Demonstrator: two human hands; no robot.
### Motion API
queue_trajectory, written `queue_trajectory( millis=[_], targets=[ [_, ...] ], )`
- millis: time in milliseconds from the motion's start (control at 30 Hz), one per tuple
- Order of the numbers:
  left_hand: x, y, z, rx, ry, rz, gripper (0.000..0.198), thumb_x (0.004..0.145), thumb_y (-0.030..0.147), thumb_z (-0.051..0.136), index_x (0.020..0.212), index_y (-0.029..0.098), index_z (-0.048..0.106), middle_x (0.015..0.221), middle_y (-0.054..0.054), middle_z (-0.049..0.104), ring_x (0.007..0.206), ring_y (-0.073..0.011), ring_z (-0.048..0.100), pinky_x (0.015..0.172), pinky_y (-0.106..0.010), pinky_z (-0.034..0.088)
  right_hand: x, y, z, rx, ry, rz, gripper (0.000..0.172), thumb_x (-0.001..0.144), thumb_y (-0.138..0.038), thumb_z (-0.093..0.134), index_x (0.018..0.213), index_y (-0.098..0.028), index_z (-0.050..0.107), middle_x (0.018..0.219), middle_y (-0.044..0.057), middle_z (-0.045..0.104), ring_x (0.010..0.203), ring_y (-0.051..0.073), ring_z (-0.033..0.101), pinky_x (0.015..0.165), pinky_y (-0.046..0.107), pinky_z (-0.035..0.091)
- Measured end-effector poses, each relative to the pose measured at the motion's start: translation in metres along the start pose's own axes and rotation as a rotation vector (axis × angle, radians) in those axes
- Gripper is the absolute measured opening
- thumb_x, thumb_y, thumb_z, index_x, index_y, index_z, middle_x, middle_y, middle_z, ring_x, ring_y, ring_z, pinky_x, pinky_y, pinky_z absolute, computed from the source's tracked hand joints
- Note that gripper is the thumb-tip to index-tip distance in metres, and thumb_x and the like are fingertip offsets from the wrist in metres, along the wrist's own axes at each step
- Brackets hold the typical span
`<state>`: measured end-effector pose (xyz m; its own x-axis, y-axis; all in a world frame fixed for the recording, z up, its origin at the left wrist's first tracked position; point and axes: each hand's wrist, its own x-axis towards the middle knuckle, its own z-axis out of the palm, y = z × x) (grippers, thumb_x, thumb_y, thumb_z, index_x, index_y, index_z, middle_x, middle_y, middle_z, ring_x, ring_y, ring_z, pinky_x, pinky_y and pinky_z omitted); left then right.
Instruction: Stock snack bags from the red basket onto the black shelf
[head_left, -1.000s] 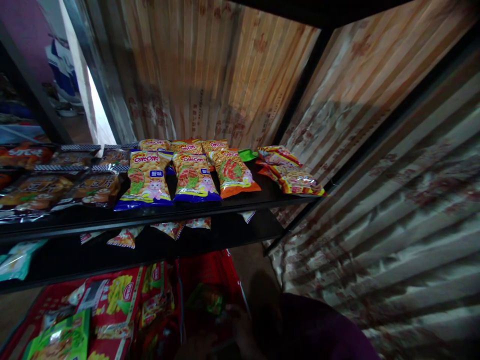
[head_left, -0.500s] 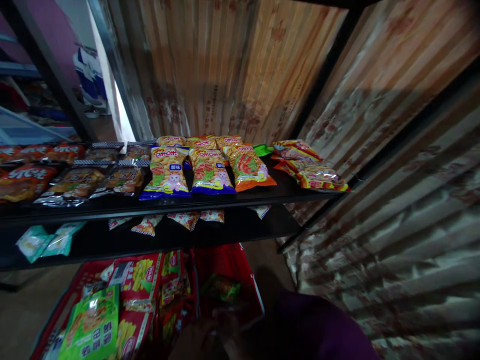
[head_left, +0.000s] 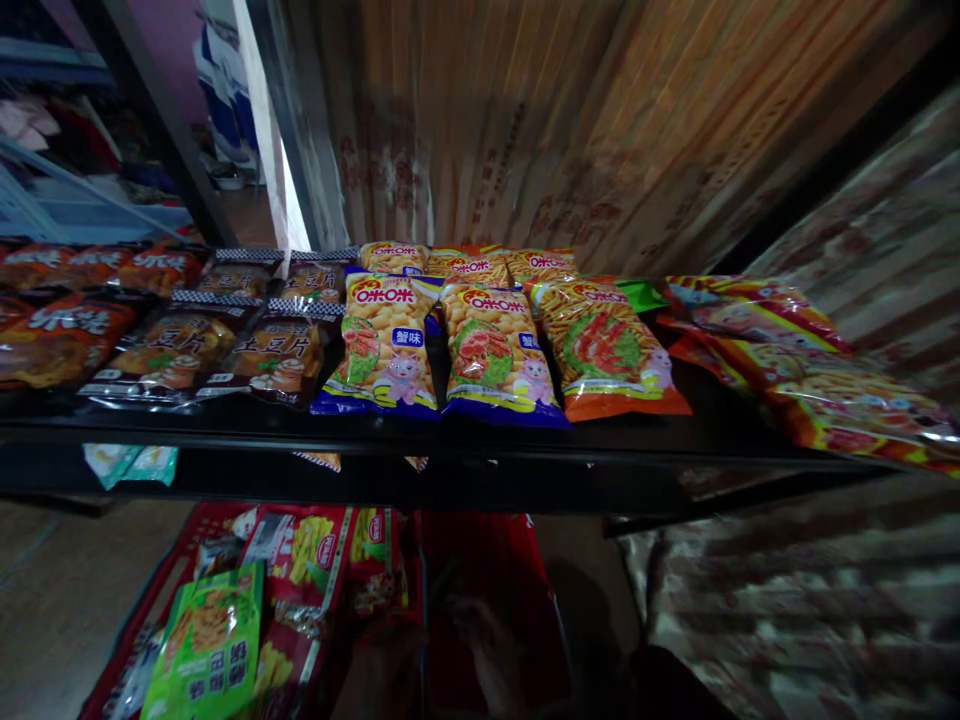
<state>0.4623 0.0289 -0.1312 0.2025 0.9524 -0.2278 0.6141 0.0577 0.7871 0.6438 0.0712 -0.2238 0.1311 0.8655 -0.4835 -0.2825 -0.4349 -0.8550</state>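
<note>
My left hand (head_left: 384, 655) is low in the picture, beside the snack packets at the right of the filled red bag (head_left: 126, 640). Its fingers are lost in shadow. Inside the dark red compartment to its right is my right hand (head_left: 480, 632), reaching down and forward. Deep shade hides what, if anything, its fingers hold. A large green snack packet (head_left: 206, 640) lies on top in the filled bag, with red packets of fries-like snacks (head_left: 311, 550) behind it.
Above the bags runs a black shelf (head_left: 360, 432) with crab-flavour snack bags (head_left: 394, 345), brown potato-chip packets (head_left: 176, 345), orange packets (head_left: 67, 335) and red-yellow packets (head_left: 840, 395). Teal packets (head_left: 131, 463) show on the lower shelf. Corrugated sheeting (head_left: 810, 600) stands at the right.
The view has moved closer to the shelf, so the snack bags look larger. My hands have come apart in the picture. The green-and-red packet seen in the right compartment is now lost in shadow.
</note>
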Motion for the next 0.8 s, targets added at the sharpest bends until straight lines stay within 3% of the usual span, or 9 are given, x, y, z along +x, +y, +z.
queue_trajectory(
  millis=[200,367,567,700,800],
  targets=[
    [-0.017,-0.007,-0.028,-0.013,0.083,0.142,0.028,0.086,0.017,0.042,0.095,0.027,0.067,0.098,0.001,0.072,0.089,-0.014,0.068,0.08,-0.019,0.052,-0.011,0.0,0.033,0.099,0.058,-0.038,0.047,0.047,-0.06,0.08,0.071,-0.02,0.074,0.077,0.008,0.073,0.072,0.023,0.068,0.072,0.037,0.055],
    [-0.036,0.015,-0.038,-0.032,0.232,0.218,0.029,0.087,0.016,0.042,0.1,0.025,0.066,0.106,-0.003,0.071,0.099,-0.0137,0.066,0.086,-0.021,0.052,-0.036,0.018,0.056,0.166,-0.049,0.017,0.037,0.042,-0.049,0.084,0.063,-0.021,0.073,0.066,0.005,0.071,0.062,0.021,0.066,0.062,0.031,0.054],
    [-0.042,0.051,-0.035,-0.049,0.129,0.272,0.033,0.088,0.014,0.04,0.106,0.022,0.066,0.117,-0.007,0.067,0.108,-0.0146,0.063,0.094,-0.025,0.05,-0.044,0.003,0.041,0.081,-0.003,-0.013,0.04,0.033,-0.049,0.086,0.057,-0.02,0.072,0.062,0.006,0.069,0.058,0.021,0.063,0.054,0.03,0.051],
    [-0.042,0.063,-0.034,-0.021,0.065,0.198,0.035,0.089,0.017,0.038,0.107,0.024,0.067,0.121,-0.007,0.065,0.113,-0.0156,0.06,0.097,-0.026,0.047,-0.048,-0.013,0.025,0.057,0.065,-0.052,0.045,0.032,-0.053,0.085,0.059,-0.02,0.071,0.067,0.008,0.07,0.06,0.022,0.063,0.056,0.032,0.051],
    [-0.039,0.068,-0.035,-0.022,0.056,0.165,0.035,0.087,0.016,0.038,0.105,0.024,0.068,0.118,-0.006,0.066,0.111,-0.0162,0.061,0.097,-0.027,0.047,-0.054,-0.012,0.018,0.071,0.028,-0.101,0.043,0.037,-0.055,0.083,0.058,-0.021,0.07,0.064,0.006,0.068,0.059,0.021,0.061,0.058,0.032,0.051]
  ],
)
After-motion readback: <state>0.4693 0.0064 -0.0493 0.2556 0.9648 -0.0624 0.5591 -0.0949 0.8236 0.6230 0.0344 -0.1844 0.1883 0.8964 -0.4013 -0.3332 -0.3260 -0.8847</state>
